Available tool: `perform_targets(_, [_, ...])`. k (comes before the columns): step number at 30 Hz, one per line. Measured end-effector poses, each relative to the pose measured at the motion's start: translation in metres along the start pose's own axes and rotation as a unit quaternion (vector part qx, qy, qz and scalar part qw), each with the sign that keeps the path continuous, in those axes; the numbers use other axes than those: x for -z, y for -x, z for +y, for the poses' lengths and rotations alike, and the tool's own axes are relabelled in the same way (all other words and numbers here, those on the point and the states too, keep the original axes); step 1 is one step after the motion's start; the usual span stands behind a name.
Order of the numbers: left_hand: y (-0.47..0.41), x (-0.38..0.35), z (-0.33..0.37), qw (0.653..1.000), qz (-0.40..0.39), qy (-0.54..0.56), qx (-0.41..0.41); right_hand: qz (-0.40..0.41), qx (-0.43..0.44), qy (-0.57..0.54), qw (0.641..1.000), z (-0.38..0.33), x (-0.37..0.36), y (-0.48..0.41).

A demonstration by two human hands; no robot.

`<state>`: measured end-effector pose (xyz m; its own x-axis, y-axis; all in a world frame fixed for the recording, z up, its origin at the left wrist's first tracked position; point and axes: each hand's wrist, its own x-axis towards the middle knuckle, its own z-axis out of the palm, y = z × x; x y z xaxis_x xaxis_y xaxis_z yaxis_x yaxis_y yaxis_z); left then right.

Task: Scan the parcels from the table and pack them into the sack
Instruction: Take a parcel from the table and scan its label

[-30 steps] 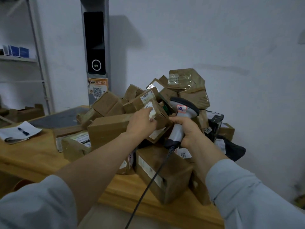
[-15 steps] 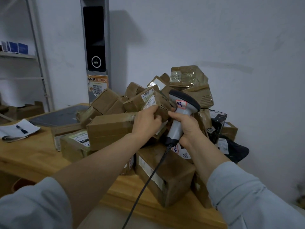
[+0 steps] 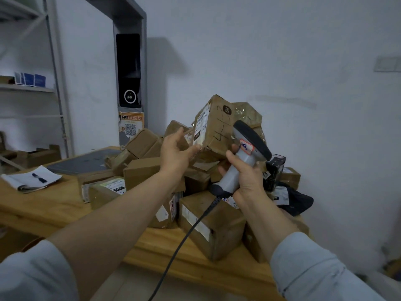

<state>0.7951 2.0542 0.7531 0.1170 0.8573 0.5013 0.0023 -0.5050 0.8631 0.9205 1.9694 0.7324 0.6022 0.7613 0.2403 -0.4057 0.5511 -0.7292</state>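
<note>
The parcel (image 3: 217,129) is up in the air above the pile (image 3: 138,172) on the table (image 3: 54,207), tilted with one corner down. The left hand (image 3: 176,154) grasps it: the thumb lies along the lower corner and the fingers reach round behind the box, where their exact placement is hidden. The right hand (image 3: 247,181) is closed round the handle of the scanner (image 3: 243,161), whose dark head sits just beside the parcel's right face, the one with handwritten marks. The label (image 3: 201,126) is on the left face, turned away from the scanner head, so in my judgement the step in hand is presenting the barcode, and it is not yet lined up. To do it well, rotate the parcel with the left wrist until the label faces the scanner window squarely, or bring the scanner round to the left face. Leave a gap between head and label rather than touching them together, and hold both steady while the trigger is pressed. Keep the thumb off the printed area, since it rests close to the label's lower edge. The grip looks to be on one corner only, so the box may swing or slip; a fuller hold underneath would be safer. Mind the cable (image 3: 185,236), which hangs across the front parcels and could drag one off the edge. The sack is not in view.
</note>
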Motion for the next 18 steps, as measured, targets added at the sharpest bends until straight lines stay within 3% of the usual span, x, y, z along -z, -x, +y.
perform_targets(3, [0.007, 0.014, 0.013, 0.993, -0.034, 0.021, 0.112, 0.001, 0.002, -0.010, 1.000, -0.003, -0.001, 0.010])
perform_targets(7, [0.026, 0.024, 0.032, 0.953, -0.137, 0.157, 0.221, 0.021, -0.018, -0.026, 0.999, -0.005, -0.004, 0.020])
perform_targets(10, [0.034, 0.029, 0.033, 0.935, -0.181, 0.190, 0.239, 0.024, -0.023, -0.049, 0.998, -0.004, -0.010, 0.025])
perform_targets(18, [0.038, 0.062, 0.027, 0.916, -0.177, 0.284, 0.219, 0.019, -0.085, -0.042, 0.995, 0.002, -0.028, 0.032])
